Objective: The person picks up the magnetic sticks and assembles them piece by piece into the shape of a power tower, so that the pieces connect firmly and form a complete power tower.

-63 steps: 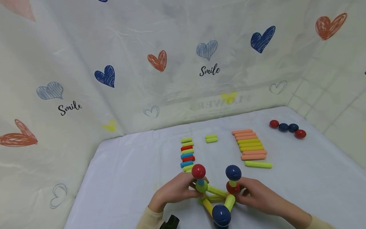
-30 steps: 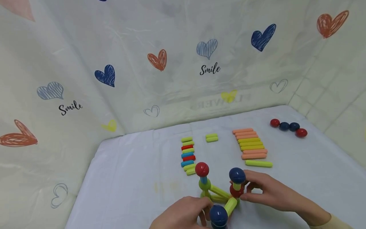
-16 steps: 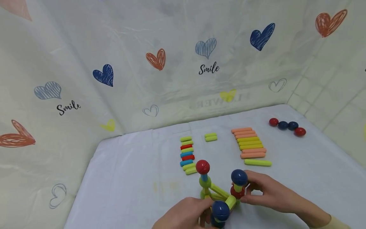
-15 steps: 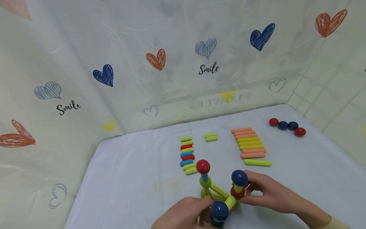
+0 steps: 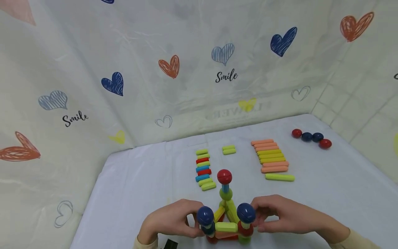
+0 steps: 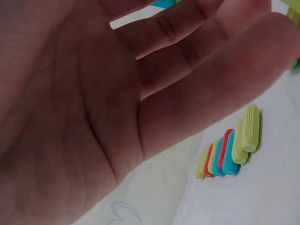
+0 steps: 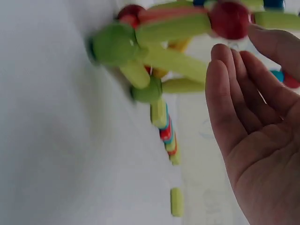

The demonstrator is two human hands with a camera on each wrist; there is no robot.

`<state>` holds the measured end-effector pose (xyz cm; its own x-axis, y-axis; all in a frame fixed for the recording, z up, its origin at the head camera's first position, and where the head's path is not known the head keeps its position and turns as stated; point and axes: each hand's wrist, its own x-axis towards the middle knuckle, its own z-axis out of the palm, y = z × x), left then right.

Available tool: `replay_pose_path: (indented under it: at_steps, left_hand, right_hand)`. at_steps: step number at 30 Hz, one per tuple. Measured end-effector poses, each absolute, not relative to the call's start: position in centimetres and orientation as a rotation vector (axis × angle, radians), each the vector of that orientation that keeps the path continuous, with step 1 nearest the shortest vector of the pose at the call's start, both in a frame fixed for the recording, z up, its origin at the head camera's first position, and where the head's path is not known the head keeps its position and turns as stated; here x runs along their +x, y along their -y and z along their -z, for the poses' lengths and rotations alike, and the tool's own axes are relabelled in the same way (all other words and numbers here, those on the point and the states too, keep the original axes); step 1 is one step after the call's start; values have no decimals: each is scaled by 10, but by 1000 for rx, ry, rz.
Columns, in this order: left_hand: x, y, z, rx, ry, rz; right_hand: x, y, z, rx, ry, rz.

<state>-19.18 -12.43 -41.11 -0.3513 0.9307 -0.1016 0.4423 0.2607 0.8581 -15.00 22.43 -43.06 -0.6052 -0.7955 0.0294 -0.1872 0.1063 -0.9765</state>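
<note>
Between both hands, near the table's front edge, stands a triangular ball-and-stick toy structure (image 5: 226, 227) of coloured balls and short rods. Its far post carries a red ball (image 5: 224, 177); the two near posts carry dark blue balls (image 5: 246, 212). My left hand (image 5: 174, 219) holds the near left corner by thumb and fingers at the lower blue ball; its fingertips are partly hidden there. With thumb and fingers, my right hand (image 5: 283, 214) pinches the red ball (image 7: 230, 19) of the near right corner. The left wrist view shows mostly the left palm (image 6: 65, 117).
A column of short green, red and blue sticks (image 5: 203, 168) lies behind the structure, with two green sticks (image 5: 229, 149) beyond. Longer orange and yellow sticks (image 5: 270, 156) and a green stick (image 5: 280, 177) lie to the right. Loose red and blue balls (image 5: 306, 137) sit at the far right.
The structure has turned: its red-topped post now points away and its blue-topped posts stand side by side nearest me. My left hand has moved to the left corner; the right hand has come slightly nearer.
</note>
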Motion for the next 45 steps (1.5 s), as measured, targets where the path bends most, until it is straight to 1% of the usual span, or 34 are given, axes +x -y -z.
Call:
replay_pose_path:
  at_steps: [3,7,14,18,21,26,35,41,45]
  left_hand:
    - [-195,126,412,1198,-1870,-1033]
    - [-196,125,412,1170,-1837,-1056]
    - [-197,123,414,1188,-1874,-1053]
    - [-198,123,416,1161,-1838,-1079]
    - [-199,121,417,1149,-1799,-1109]
    - [-199,119,417,1153,-1785,-1119]
    - [-199,118,418,1167,-1787,-1117]
    - [-199,121,420,1217,-1797,-1156]
    - [-199,123,420,1236,-1765,-1199]
  right_hand:
    - [-172,-226,429,-835,-2062,1444]
    - [-211,-221,430,-649,-2478,1253]
    - [-274,-202,446,-491,-2812,1037]
    - [-300,-191,456,-531,-2942,791]
    - [-312,-185,461,-600,-3010,599]
    - [-319,-180,462,-632,-3075,449]
    - [-313,-184,456,-604,-3027,353]
    - [-290,-188,455,-692,-2934,267]
    - [-265,-191,448,-701,-2809,499]
